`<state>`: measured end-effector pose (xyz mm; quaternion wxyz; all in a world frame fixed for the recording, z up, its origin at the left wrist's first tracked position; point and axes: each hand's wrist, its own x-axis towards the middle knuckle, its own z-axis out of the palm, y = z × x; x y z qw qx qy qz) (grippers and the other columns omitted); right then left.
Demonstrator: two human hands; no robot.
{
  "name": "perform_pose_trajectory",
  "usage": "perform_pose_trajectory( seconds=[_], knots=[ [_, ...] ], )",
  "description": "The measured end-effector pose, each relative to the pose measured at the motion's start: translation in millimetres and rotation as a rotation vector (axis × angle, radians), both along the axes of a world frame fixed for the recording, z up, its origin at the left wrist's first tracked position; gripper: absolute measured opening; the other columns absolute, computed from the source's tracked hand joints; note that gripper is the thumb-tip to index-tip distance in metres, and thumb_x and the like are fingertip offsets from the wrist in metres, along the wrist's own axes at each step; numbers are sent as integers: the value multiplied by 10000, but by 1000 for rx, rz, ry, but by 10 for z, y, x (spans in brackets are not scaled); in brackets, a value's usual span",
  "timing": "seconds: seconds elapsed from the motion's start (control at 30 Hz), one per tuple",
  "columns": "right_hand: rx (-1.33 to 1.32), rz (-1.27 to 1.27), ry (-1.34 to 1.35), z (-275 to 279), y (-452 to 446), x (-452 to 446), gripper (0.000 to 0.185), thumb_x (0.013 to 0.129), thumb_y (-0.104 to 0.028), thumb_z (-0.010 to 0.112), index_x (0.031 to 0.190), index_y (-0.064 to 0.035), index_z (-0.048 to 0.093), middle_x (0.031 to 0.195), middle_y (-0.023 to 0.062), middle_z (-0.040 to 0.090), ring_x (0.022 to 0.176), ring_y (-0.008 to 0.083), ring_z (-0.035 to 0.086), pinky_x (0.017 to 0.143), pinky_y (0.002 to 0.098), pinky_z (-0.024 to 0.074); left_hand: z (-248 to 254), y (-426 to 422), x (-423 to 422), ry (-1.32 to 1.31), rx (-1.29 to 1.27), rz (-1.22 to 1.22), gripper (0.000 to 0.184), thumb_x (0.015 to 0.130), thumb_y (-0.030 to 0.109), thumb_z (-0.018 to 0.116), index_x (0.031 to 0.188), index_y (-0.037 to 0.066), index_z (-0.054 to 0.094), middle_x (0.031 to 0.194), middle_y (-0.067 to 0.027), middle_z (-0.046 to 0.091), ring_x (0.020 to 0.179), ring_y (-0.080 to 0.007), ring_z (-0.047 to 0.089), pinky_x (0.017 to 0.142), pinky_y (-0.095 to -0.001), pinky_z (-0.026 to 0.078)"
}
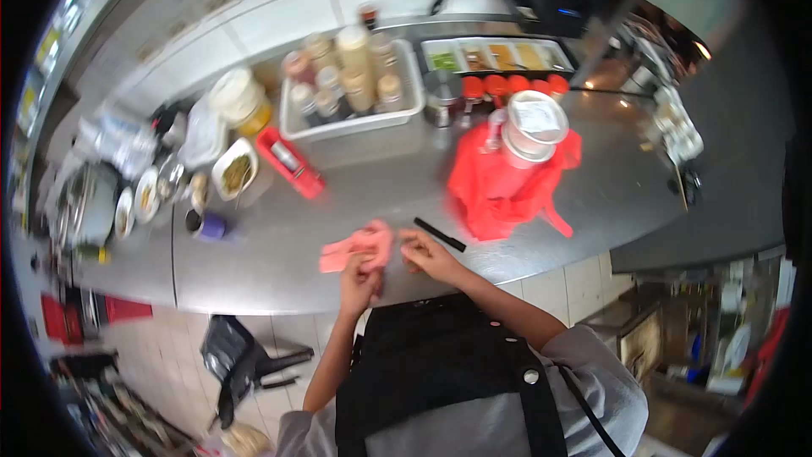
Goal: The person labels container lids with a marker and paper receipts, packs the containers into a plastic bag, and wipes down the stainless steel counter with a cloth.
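My left hand (362, 281) is closed on a crumpled, salmon-pink piece of thin material (359, 247), either cloth or plastic bag; I cannot tell which. Part of it spreads flat to the left on the steel counter. To its right, my right hand (433, 258) has loosely curled fingers, a little apart, and nothing visible in them. Just beyond those fingers lies a black marker-like stick (440, 234). Farther right, a red plastic bag (495, 195) sits slumped around stacked white lidded tubs (535, 123), with a paper label on the top lid.
A white bin of squeeze bottles (292, 129) stands at the back. Beside it are a topping tray (499, 57) and red-capped shakers (495, 85). A red tape dispenser-like object (289, 162), a bowl of greens (235, 171) and a purple cup (210, 225) are on the left.
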<state>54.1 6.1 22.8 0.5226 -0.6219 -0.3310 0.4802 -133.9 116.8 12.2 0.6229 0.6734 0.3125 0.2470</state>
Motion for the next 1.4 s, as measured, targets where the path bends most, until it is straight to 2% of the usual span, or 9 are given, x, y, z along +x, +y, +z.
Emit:
perform_pose_trajectory(
  seconds=[0.03,0.17,0.33,0.4,0.5,0.73,0.97,1.3,1.4],
  knots=[
    [25,-35,382,36,73,-93,430,985,-248,576,1367,-67,491,1360,64,471,1214,167,494,998,315,437,-144,-52,-16,-8,164,-51,290,863,40,667,1144,22,595,1070,-50,628,1000,-163,600,846,-294,501],
    [-10,107,451,-176,373,77,500,973,-241,575,1408,-39,434,1428,97,429,1291,193,433,1061,323,380,377,-218,23,61,26,-275,429,884,77,685,1293,58,557,1295,-85,572,1177,-200,537,990,-345,448],
    [351,-352,-218,374,778,620,432,855,-35,578,1255,-49,415,1228,118,527,1172,202,519,991,335,433,400,126,-319,84,14,-70,470,899,89,669,1348,75,530,1341,-86,561,1215,-226,535,1014,-374,448],
    [69,-360,-422,720,879,953,432,851,-115,645,1218,-42,429,1209,191,533,1167,292,532,952,380,454,256,358,-486,148,-37,72,491,897,108,677,1359,68,517,1325,-107,571,1239,-242,527,1001,-383,464],
    [-199,-283,-924,387,1131,1372,589,892,-425,610,1330,-45,512,1260,242,529,1220,422,456,1022,492,385,292,758,-403,153,46,255,512,907,120,668,1380,44,488,1381,-145,515,1259,-262,516,991,-385,475],
    [-425,-313,-1355,-652,2055,993,647,877,-399,598,1428,-91,454,1312,223,477,1233,433,409,1041,478,372,-417,1942,808,186,542,740,1045,689,238,854,1451,-119,236,1447,-316,355,1349,-434,369,1134,-449,302],
    [-295,-413,-1301,-544,2090,742,539,827,-214,692,1314,-96,495,1344,174,469,1179,412,434,989,482,395,-524,3069,744,39,399,537,884,681,187,830,1408,-22,373,1193,-191,620,1130,-375,580,983,-452,458],
    [-549,-578,-1444,-872,2868,642,511,893,-220,615,1344,-38,459,1351,255,439,1166,449,441,944,488,449,-288,3925,828,366,526,248,1015,691,232,828,1497,-6,258,1262,-216,580,1190,-403,514,1027,-458,404],
    [-361,-199,-1412,-767,3140,-128,501,889,-166,592,1351,-21,462,1354,263,436,1174,443,449,969,481,450,-123,3242,492,166,643,399,848,787,162,739,1487,2,287,1367,-216,504,1251,-411,463,1068,-478,351]
  ],
)
